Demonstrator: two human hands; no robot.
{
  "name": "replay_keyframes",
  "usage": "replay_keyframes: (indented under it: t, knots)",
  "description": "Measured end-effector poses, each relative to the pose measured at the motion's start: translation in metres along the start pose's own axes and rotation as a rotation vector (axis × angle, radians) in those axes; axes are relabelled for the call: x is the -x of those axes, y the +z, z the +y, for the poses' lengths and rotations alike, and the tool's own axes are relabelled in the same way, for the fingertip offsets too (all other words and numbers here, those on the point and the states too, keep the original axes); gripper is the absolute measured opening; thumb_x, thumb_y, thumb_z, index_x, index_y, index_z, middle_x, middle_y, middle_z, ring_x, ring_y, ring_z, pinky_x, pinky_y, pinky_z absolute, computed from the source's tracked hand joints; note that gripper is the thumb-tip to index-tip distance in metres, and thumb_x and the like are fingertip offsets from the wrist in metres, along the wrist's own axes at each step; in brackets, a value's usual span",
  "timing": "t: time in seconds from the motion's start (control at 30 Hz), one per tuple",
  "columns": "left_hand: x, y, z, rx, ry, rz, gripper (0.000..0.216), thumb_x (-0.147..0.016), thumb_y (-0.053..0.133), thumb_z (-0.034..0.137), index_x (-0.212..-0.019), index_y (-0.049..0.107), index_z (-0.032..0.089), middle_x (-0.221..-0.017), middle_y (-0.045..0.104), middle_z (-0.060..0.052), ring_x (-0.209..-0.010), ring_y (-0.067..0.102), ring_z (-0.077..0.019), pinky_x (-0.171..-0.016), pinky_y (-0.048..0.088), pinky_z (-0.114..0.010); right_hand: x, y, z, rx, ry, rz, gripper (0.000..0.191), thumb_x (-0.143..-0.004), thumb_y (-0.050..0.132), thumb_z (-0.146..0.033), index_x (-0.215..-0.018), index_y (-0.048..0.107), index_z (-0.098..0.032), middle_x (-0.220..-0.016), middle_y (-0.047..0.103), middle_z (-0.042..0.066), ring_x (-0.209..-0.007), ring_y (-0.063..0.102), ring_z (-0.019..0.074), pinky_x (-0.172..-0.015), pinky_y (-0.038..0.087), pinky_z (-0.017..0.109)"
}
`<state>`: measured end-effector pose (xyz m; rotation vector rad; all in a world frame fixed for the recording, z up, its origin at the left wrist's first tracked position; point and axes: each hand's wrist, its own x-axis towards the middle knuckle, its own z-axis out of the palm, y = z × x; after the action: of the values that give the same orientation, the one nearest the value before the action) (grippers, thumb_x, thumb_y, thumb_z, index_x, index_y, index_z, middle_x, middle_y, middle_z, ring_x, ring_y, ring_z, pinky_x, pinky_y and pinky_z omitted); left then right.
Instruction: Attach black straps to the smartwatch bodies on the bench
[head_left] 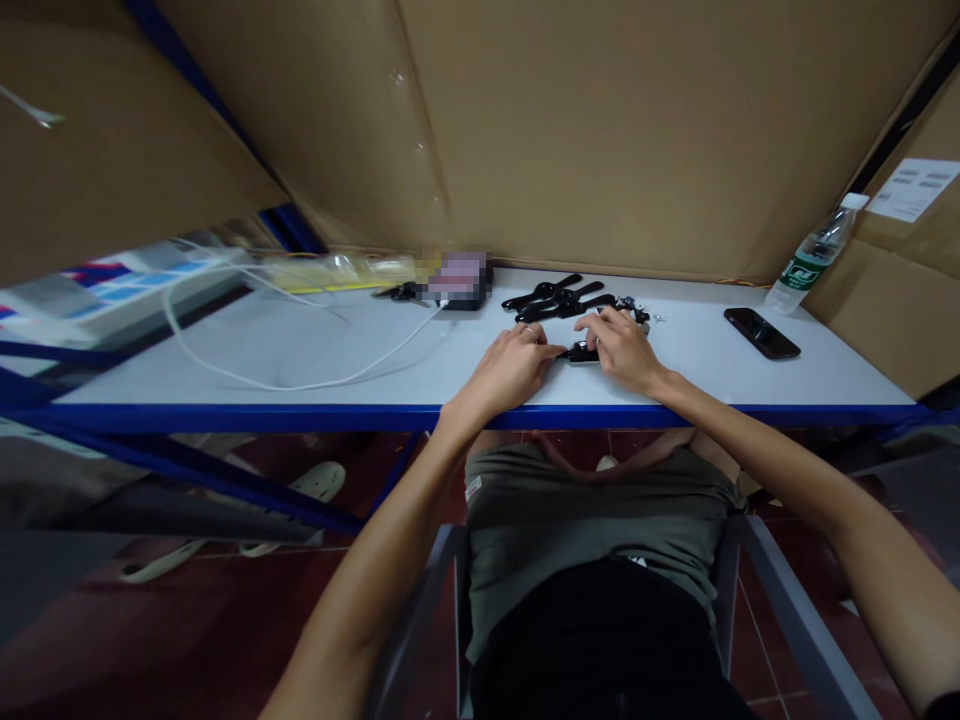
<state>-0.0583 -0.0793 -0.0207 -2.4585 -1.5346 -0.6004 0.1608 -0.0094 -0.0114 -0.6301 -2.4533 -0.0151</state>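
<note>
A small, glossy black piece (583, 352) lies low over the table near its front edge, between my two hands. My left hand (514, 362), with a ring on one finger, pinches its left end between thumb and fingertips. Curled over its right end is my right hand (622, 350); its fingers touch the piece and hide part of it. Just beyond my hands lie black watch-like pieces with long straps, one (541, 294) behind another (562, 303). Small dark and silvery parts (637, 312) are gathered beyond my right hand, too small to name.
A white cable (300, 387) loops across the left of the table (390, 385) to a blurred-out dark device (474, 290). To the right are a phone (762, 333) and a water bottle (814, 260). Cardboard (600, 130) walls the back.
</note>
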Motion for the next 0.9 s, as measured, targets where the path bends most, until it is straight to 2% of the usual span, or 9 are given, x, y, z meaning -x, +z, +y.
replay_keyframes:
  t: [0.1,0.2,0.27,0.4,0.53,0.6,0.73,0.9]
  knots:
    - [0.0000,-0.0002,0.0004,-0.024,0.005,-0.003,0.043,-0.099,0.044,0.016,-0.127,0.076,0.024,-0.105,0.066,-0.012,-0.098,0.059,-0.0260,-0.087,0.049,-0.041,-0.0001,-0.0015,-0.0007,-0.002,0.046,0.001,0.058,-0.081,0.038,0.005,-0.127,0.061,-0.021,-0.095,0.070,0.008,-0.105,0.054,0.0296,-0.090,0.037,0.043]
    - [-0.0001,-0.0003,0.0003,-0.029,0.008,-0.003,0.044,-0.098,0.044,0.016,-0.127,0.076,0.024,-0.105,0.066,-0.012,-0.098,0.059,-0.0259,-0.087,0.049,-0.042,-0.0005,-0.0026,-0.0020,-0.053,-0.035,-0.048,0.061,-0.079,0.039,0.006,-0.130,0.059,-0.023,-0.105,0.072,0.007,-0.112,0.054,0.0293,-0.095,0.037,0.044]
    - [-0.0002,-0.0007,0.0004,-0.022,0.003,-0.006,0.044,-0.098,0.044,0.016,-0.127,0.076,0.023,-0.105,0.066,-0.012,-0.097,0.059,-0.0258,-0.087,0.050,-0.042,-0.0004,-0.0025,-0.0016,-0.062,-0.050,-0.050,0.058,-0.080,0.040,0.005,-0.127,0.060,-0.023,-0.100,0.072,0.007,-0.110,0.054,0.0296,-0.095,0.037,0.045]
    - [-0.0005,-0.0026,0.0025,-0.031,-0.009,-0.028,0.044,-0.097,0.045,0.014,-0.128,0.076,0.023,-0.106,0.066,-0.013,-0.099,0.059,-0.0272,-0.089,0.051,-0.042,0.0002,-0.0012,0.0009,-0.024,0.045,0.016,0.056,-0.080,0.040,0.005,-0.125,0.062,-0.020,-0.092,0.071,0.008,-0.109,0.055,0.0311,-0.093,0.037,0.045]
    - [-0.0008,-0.0036,0.0043,-0.048,-0.015,-0.023,0.044,-0.098,0.046,0.014,-0.128,0.076,0.024,-0.106,0.066,-0.013,-0.102,0.060,-0.0285,-0.091,0.051,-0.043,0.0003,-0.0014,-0.0001,-0.070,-0.047,-0.032,0.065,-0.076,0.039,0.007,-0.130,0.059,-0.022,-0.106,0.072,0.008,-0.116,0.054,0.0296,-0.096,0.038,0.044]
    - [-0.0008,-0.0029,0.0040,-0.044,-0.013,-0.020,0.043,-0.099,0.046,0.015,-0.127,0.076,0.024,-0.106,0.066,-0.013,-0.101,0.060,-0.0279,-0.091,0.051,-0.043,0.0000,-0.0019,-0.0014,-0.077,-0.068,-0.036,0.062,-0.077,0.039,0.006,-0.128,0.059,-0.022,-0.104,0.072,0.007,-0.114,0.054,0.0291,-0.096,0.038,0.044]
    - [-0.0008,-0.0007,0.0029,-0.032,-0.017,-0.013,0.042,-0.100,0.045,0.016,-0.126,0.077,0.023,-0.106,0.066,-0.013,-0.099,0.060,-0.0273,-0.088,0.051,-0.042,-0.0006,-0.0020,-0.0024,-0.051,-0.009,0.017,0.052,-0.081,0.038,0.004,-0.120,0.061,-0.022,-0.093,0.069,0.006,-0.107,0.055,0.0288,-0.093,0.038,0.043]
    - [-0.0008,-0.0009,0.0034,-0.029,-0.016,-0.010,0.042,-0.099,0.045,0.015,-0.127,0.076,0.024,-0.105,0.066,-0.013,-0.098,0.060,-0.0270,-0.087,0.050,-0.042,0.0003,-0.0007,-0.0018,-0.032,0.032,0.105,0.043,-0.084,0.040,0.001,-0.112,0.065,-0.021,-0.096,0.067,0.008,-0.105,0.054,0.0278,-0.092,0.041,0.042]
